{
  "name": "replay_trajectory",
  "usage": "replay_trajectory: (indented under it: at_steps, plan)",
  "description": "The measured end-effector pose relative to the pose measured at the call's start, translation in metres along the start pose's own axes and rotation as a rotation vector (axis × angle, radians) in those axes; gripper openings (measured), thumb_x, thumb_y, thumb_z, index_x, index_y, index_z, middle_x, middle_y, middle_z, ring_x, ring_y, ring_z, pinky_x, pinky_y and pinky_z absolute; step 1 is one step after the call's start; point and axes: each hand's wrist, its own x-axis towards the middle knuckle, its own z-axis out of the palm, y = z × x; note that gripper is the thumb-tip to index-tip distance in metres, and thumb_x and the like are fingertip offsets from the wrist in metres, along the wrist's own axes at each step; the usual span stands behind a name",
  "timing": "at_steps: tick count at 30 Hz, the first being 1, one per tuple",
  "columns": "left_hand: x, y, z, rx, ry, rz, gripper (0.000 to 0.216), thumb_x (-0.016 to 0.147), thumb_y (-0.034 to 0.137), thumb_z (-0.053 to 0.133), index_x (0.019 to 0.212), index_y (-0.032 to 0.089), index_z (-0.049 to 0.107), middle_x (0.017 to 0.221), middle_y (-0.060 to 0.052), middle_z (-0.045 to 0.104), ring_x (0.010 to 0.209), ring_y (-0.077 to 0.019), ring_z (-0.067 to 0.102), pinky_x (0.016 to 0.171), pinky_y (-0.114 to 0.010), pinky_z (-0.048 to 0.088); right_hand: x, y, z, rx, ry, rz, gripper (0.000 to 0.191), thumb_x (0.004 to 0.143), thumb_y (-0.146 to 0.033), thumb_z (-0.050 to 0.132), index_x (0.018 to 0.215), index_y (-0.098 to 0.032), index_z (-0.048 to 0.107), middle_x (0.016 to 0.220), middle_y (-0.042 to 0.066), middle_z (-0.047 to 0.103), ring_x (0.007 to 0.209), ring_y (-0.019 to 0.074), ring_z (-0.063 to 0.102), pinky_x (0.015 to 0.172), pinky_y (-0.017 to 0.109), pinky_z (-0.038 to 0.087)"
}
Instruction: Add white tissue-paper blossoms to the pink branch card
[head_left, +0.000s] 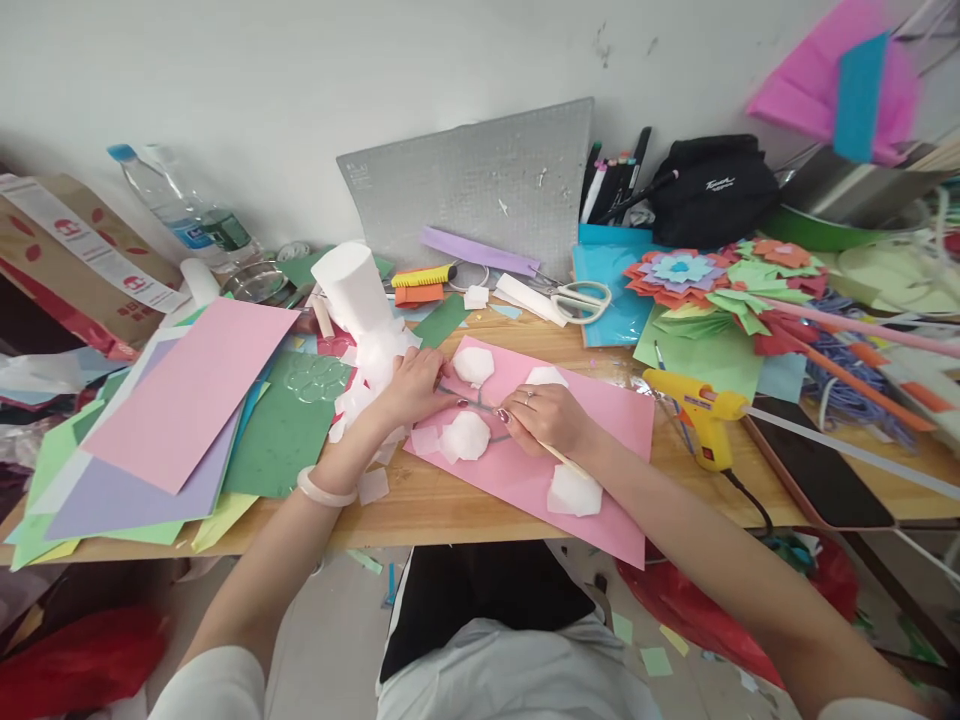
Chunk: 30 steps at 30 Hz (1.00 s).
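Left hand [414, 385] on the grey stem [481, 401], can't tell if gripping. Right hand [553, 420] closed around a thin stick [564, 460], fingertips at the stem. Pink sheet [619, 400] lies on the counter [442, 515], white pieces [466, 437] on it. Step seems to be stem placement; next move calls for steady fingertip pressure.

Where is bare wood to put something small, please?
Along the front edge, between the bracelet and the central pink sheet; another small patch between the right forearm and the glue gun. Crowded: left, stacked paper; right, paper flowers.
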Motion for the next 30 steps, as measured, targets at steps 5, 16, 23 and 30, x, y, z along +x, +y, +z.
replay_trajectory:
  at_steps: [5,16,23,30]
  plan:
    - [0.002,0.000,-0.021,-0.017,0.022,-0.008,0.029,0.077,0.043,0.072,0.090,0.020,0.060,0.098,-0.006,0.065,0.099,-0.0282,0.054,0.088,-0.044,0.040,-0.001,-0.002,-0.004,0.169,0.167,0.059,0.035,0.094,-0.011,0.038,0.077,-0.018,0.067,0.065,0.004,0.071,0.060,0.0149,0.067,0.057,0.027,0.054]
    - [-0.114,0.002,-0.086,-0.189,-0.161,-0.089,0.023,0.088,0.044,0.058,0.080,0.024,0.067,0.077,0.000,0.069,0.071,-0.0171,0.060,0.065,-0.031,0.046,0.002,-0.006,-0.004,0.376,0.278,0.163,0.038,0.097,-0.013,0.037,0.090,-0.020,0.073,0.068,0.006,0.073,0.062,0.0179,0.069,0.057,0.032,0.056]
    - [-0.110,0.004,-0.032,-0.158,-0.039,-0.210,0.024,0.093,0.037,0.047,0.096,0.023,0.066,0.090,-0.004,0.069,0.077,-0.0196,0.060,0.071,-0.034,0.047,0.001,-0.010,0.000,0.437,0.283,0.106,0.035,0.096,-0.011,0.039,0.094,-0.022,0.072,0.068,0.005,0.072,0.059,0.0177,0.068,0.055,0.032,0.056]
    - [-0.086,-0.002,-0.026,-0.118,-0.020,-0.121,0.013,0.086,0.027,0.054,0.078,0.021,0.061,0.089,-0.005,0.063,0.083,-0.0207,0.059,0.075,-0.034,0.047,0.002,-0.009,-0.003,0.438,0.277,0.131,0.035,0.097,-0.012,0.038,0.091,-0.021,0.072,0.067,0.005,0.071,0.061,0.0176,0.068,0.055,0.031,0.055]
